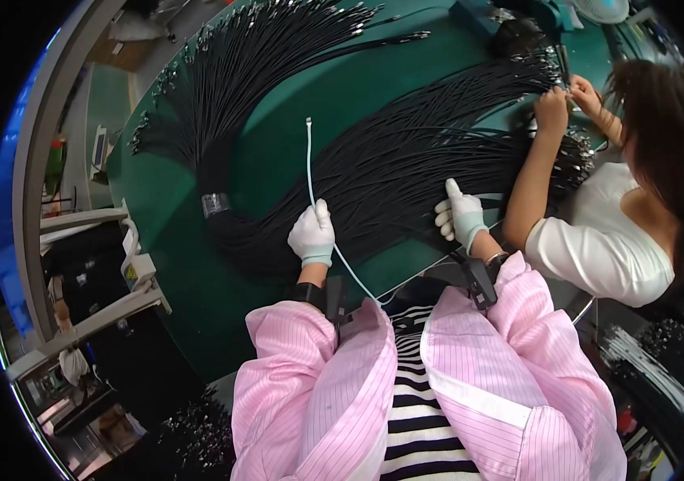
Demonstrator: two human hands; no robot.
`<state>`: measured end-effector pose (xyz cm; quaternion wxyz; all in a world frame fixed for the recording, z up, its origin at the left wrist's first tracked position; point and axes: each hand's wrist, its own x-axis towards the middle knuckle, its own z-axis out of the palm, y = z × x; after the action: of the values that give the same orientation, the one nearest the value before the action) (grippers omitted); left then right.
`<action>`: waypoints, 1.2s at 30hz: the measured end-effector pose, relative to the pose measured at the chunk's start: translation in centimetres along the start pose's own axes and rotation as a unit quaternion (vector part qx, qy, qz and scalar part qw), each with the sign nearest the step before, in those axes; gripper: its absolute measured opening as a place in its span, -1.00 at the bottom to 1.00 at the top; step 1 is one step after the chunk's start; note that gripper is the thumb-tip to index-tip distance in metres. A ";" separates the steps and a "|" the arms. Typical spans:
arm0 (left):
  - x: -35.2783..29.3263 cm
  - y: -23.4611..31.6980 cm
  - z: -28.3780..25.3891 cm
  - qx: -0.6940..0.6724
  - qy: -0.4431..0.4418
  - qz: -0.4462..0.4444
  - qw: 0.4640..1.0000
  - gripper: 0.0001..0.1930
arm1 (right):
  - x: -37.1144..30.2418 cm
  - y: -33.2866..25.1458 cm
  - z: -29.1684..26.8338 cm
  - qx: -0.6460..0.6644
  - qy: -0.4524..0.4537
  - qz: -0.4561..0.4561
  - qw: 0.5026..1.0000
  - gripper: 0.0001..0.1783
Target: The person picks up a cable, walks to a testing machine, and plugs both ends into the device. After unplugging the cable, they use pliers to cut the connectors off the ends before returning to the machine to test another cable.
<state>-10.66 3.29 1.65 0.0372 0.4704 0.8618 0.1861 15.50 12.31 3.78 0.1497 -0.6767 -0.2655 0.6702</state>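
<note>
My left hand (311,232), in a white glove with a pale green cuff, is closed around a thin white cable (350,271). One end of the cable rises above the fist to a small connector tip (308,122); the other part runs down toward my lap. A thick bundle of black cables (390,168) lies across the table in front of both hands. Over its right part is my right hand (462,215), gloved the same way, thumb up and fingers apart, with nothing visible in it. A pale strand (488,196) shows just beside it.
The black bundle bends at the left around a clear wrapped band (214,204) and fans out into metal-tipped ends (278,18) on the green table (174,244). At the right, close to my arm, a co-worker (607,216) handles cable ends (560,76). Metal shelving (85,333) stands at the left.
</note>
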 end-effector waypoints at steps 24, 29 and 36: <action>-6.6 4.1 -9.6 -0.278 -0.037 0.164 0.946 -0.64 | -6.2 0.8 1.5 0.058 -0.054 -0.235 0.969 -0.52; -12.6 5.1 -13.1 -0.277 -0.096 0.257 0.921 -0.77 | -17.1 -1.4 3.6 0.191 -0.371 -0.339 0.843 -0.60; -14.1 6.6 -16.5 -0.369 -0.187 0.213 0.885 -0.88 | -22.4 -2.5 1.3 0.007 -0.399 -0.245 0.884 -0.74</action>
<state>-1.54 -9.79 17.72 0.3281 0.6209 0.5868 0.4031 14.68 1.59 23.65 0.1949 -0.2643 -0.4553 0.8276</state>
